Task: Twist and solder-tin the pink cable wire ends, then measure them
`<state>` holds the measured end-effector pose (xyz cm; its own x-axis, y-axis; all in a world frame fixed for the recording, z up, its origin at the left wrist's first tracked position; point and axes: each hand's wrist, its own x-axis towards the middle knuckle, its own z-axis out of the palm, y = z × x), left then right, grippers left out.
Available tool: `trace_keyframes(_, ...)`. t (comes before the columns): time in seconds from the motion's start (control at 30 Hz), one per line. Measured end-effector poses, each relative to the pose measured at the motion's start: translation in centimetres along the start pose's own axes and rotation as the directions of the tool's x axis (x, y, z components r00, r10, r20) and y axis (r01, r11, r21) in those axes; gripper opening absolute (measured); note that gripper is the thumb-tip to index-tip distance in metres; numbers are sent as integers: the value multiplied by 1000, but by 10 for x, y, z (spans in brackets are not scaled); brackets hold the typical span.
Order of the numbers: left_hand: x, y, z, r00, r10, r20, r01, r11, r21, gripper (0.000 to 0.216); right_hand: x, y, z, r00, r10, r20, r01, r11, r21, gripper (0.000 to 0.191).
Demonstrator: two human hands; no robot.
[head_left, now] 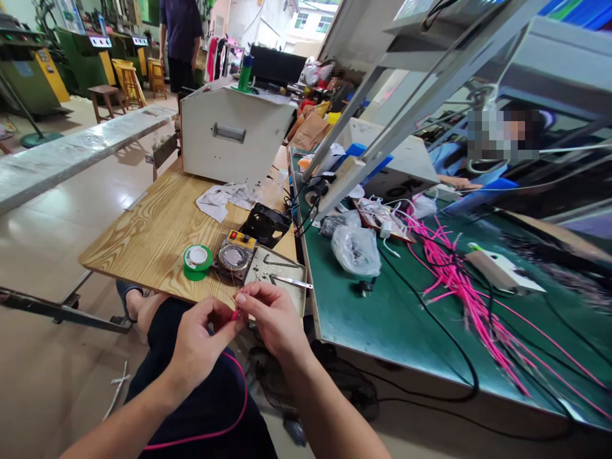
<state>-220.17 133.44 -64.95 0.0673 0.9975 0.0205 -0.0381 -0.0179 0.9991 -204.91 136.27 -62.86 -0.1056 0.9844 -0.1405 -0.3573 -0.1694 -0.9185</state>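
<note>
A pink cable [245,390] loops across my lap and rises to my hands. My left hand [203,344] is closed, pinching the cable near its end between thumb and fingers. Against it, my right hand [272,319] pinches the tip of the same cable, where fine wire ends show; the fingers partly hide them. Just beyond my hands stands a small solder pot [234,256] with a round silvery surface and an orange switch. Left of it sits a roll of green tape [197,262]. Tweezers [292,282] lie on a shallow metal tray [258,271] to the right.
A black fan [266,224] and white cloth [224,199] lie farther back on the wooden board [143,245]. On the green table [344,319], at right, are pink cables [459,287], a plastic bag [356,250] and a black cord. A co-worker sits behind the metal frame.
</note>
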Motion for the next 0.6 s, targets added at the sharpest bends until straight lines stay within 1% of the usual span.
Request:
trace_keyframes(0.2,1,-1,-4,999,8,48,-6,999,-48,25,-1,2,3,1000,-18,19,18,1000,15,32)
trace_keyframes(0.3,2,-1,-5,998,8,57,-1,993,-117,30,-1,1,5,998,-65,17,65,998,14,29)
trace_keyframes(0.43,4,0,-1,1000,-5,15,9,974,-225,33,1,0,7,991,-129,16,130,992,-6,25)
trace_keyframes(0.53,4,1,3,999,-38,-22,30,950,-310,29,1,-2,8,991,-131,13,131,991,6,27)
trace_keyframes(0.6,4,1,3,997,-62,-48,42,940,-337,28,0,-4,8,994,-104,19,104,995,7,30)
